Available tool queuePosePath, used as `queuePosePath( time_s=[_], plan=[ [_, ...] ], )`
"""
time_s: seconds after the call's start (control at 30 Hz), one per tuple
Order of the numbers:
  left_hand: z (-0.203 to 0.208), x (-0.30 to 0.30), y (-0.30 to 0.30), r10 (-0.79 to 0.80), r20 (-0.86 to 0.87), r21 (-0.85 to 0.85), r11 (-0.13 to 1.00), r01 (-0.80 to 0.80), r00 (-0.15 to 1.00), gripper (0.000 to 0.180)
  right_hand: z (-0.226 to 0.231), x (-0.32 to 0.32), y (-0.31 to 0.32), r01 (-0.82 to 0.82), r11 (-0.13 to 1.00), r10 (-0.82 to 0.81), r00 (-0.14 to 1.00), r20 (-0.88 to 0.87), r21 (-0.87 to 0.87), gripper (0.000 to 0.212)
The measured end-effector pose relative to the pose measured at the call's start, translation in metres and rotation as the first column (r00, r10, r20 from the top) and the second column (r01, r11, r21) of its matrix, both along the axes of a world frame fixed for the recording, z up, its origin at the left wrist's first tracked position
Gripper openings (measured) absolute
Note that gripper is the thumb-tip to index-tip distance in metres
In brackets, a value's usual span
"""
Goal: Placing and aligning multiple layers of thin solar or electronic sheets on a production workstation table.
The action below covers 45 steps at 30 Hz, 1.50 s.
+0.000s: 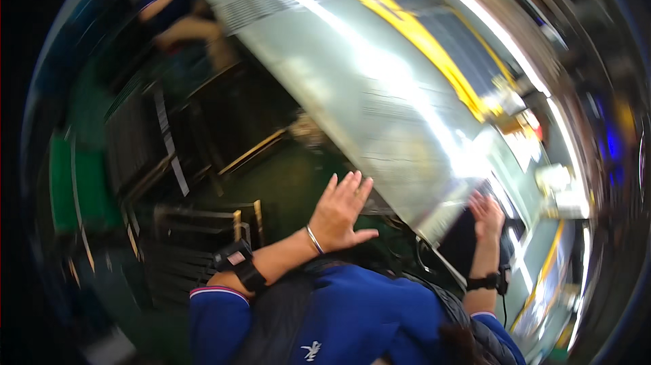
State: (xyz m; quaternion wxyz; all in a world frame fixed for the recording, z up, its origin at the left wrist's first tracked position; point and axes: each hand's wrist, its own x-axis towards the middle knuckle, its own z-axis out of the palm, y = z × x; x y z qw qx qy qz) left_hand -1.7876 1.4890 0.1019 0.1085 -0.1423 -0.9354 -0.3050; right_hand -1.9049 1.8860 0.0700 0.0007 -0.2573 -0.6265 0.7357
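Note:
My left hand (341, 214) is held out over the dark gap beside the near edge of the worktable (291, 49). Its fingers are stretched and the thumb stands apart, with nothing in the grasp. A silver bangle (314, 239) circles that wrist. Slightly blurred, my right hand (487, 217) is raised near the table's right end, beside a dark panel (461, 236); its fingers are apart and I see nothing held. Whether it touches the panel, I cannot tell. Both forearms carry black straps with small devices.
Yellow edging (427, 43) borders a dark strip along the table's far side. White items (555, 178) lie at the right. Dark crates (224, 117) and a green box (85, 182) stand on the left. Another person (173, 9) sits at the far left of the table.

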Motion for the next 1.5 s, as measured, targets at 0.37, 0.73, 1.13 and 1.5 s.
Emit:
queuePosePath(
  time_s=[0.37, 0.73, 1.13, 1.5],
  plan=[
    [0.042, -0.048, 0.189, -0.51, 0.259, 0.811, 0.577, 0.103, 0.82, 0.02, 0.137, 0.141, 0.097, 0.237, 0.964, -0.096, 0.735, -0.672, 0.121, 0.053],
    [-0.045, -0.079, 0.291, -0.566, 0.479, 0.805, 0.587, -0.08, 0.67, 0.065, 0.017, 0.159, 0.291, -0.034, 0.992, 0.017, 0.991, 0.135, 0.123, 0.032],
    [-0.079, -0.072, 0.266, -0.65, 0.399, 0.126, 0.737, 0.664, 0.646, 0.074, -0.045, 0.183, 0.314, 0.127, 0.874, -0.102, 0.992, -0.077, 0.47, 0.029],
    [-0.079, -0.076, 0.267, -0.649, 0.46, 0.143, 0.728, 0.671, 0.606, 0.084, -0.045, 0.183, 0.317, 0.145, 0.885, -0.127, 0.989, -0.071, 0.442, 0.026]
  ],
)
